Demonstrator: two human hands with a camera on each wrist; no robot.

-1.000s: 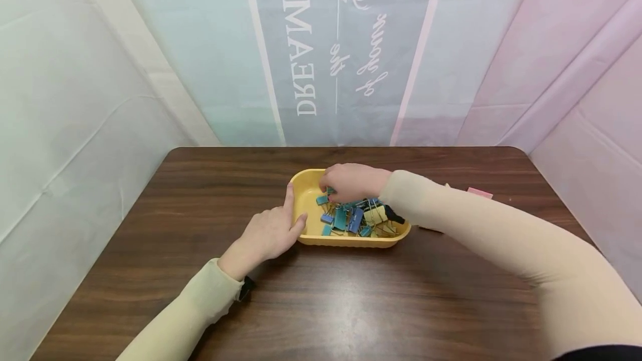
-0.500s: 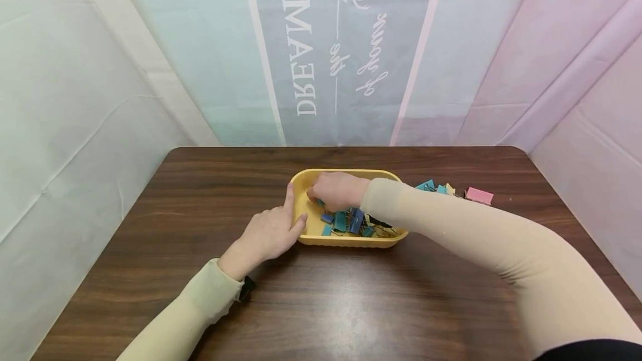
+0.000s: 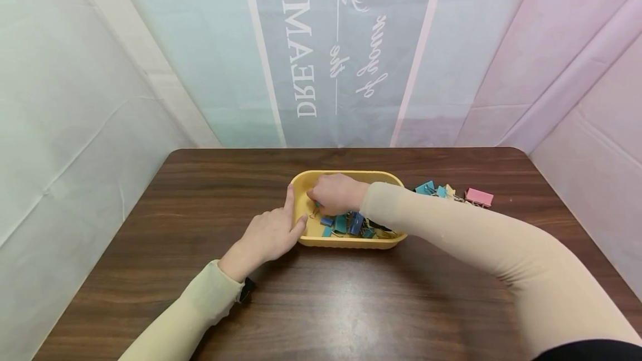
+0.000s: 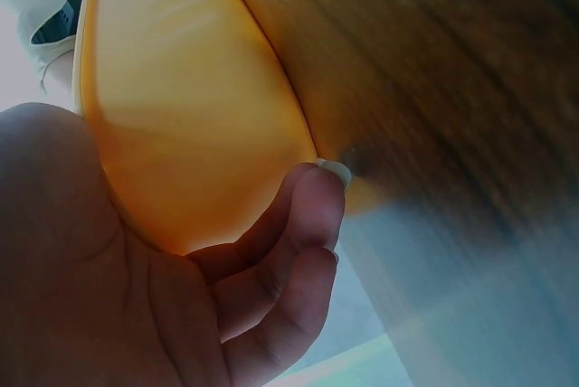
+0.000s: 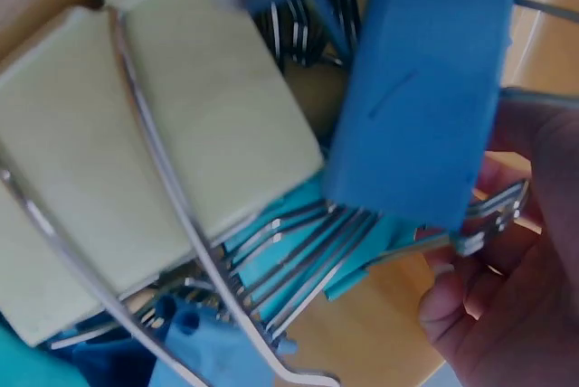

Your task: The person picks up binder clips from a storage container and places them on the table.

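- On the table (image 3: 225, 183), your left hand (image 3: 273, 231) grips the tray (image 3: 348, 243), probably steadying it; clips (image 3: 340, 224) lie about your right hand (image 3: 337, 193), whose hold I can't tell.
- Left wrist: fingers bend outside the tray.
- Right wrist: blue clip (image 5: 421, 89) partly hides your fingers.

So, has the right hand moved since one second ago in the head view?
Yes: against the yellow tray, the right hand has shifted left, toward the tray's left end, and slightly lower in view.

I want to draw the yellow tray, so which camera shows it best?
The head view, because most of the tray shows. The left wrist view shows only its outside up close; the right wrist view, just bits behind clips.
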